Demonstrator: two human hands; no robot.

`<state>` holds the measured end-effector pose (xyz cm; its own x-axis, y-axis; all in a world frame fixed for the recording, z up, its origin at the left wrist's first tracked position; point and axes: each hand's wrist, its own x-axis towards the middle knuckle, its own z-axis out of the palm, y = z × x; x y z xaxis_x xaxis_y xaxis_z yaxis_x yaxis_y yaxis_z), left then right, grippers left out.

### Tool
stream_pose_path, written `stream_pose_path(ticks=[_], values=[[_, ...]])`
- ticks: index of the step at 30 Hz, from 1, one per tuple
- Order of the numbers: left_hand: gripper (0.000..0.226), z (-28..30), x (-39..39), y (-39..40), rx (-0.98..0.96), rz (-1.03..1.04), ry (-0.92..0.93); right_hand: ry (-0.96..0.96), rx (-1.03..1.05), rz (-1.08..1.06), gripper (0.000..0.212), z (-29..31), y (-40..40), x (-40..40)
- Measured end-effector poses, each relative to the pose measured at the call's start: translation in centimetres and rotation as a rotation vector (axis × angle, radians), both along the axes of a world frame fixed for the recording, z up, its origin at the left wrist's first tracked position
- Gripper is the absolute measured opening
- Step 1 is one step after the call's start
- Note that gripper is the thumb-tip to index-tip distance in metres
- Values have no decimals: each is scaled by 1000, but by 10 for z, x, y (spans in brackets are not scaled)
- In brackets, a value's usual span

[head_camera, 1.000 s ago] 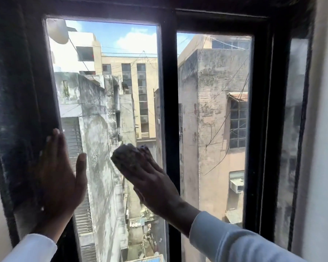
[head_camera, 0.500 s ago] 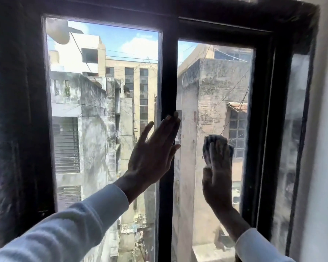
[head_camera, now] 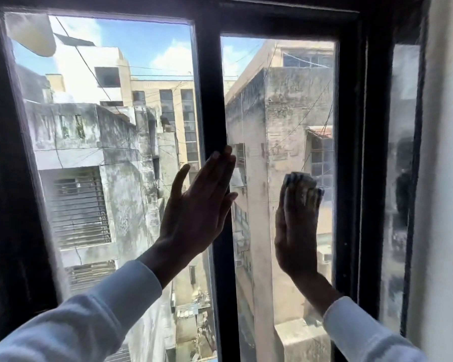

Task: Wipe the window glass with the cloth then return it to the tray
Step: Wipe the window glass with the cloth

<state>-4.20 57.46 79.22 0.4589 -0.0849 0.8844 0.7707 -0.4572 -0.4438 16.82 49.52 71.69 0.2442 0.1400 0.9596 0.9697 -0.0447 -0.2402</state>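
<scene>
One crumpled cloth (head_camera: 300,182) (flat glass (head_camera: 267,105))

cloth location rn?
Head view: cloth pressed flat under the right hand against the right window pane, just right of the centre frame bar.

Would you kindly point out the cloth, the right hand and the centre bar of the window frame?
cloth (head_camera: 300,179), head view, on the bunched top edge showing above the fingertips.
right hand (head_camera: 297,231), head view, on the back of the hand.
centre bar (head_camera: 209,100), head view, on its dark upper stretch.
</scene>
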Motion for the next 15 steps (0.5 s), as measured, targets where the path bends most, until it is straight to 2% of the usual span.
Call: stream_pose_path(ticks=[2,6,8,10,11,13,15], values=[[65,1,0,-1,5,12,-9,-159,-128,44,68,-39,0,-18],[64,-2,5,-9,-30,14,-33,-356,-136,59,67,13,-6,4],[64,-2,4,-10,-52,11,-30,-193,-58,45,68,33,-7,19],[65,-1,2,-10,-67,-6,-30,22,-29,20,69,12,-13,11],[65,-1,2,-10,-67,-7,-34,24,-65,18,69,-10,-15,0],[67,-3,3,-9,-58,8,-40,-160,-214,61,71,-49,-18,-24],[68,-4,5,-10,-54,22,-46,-368,-262,106,69,-30,-17,-21]])
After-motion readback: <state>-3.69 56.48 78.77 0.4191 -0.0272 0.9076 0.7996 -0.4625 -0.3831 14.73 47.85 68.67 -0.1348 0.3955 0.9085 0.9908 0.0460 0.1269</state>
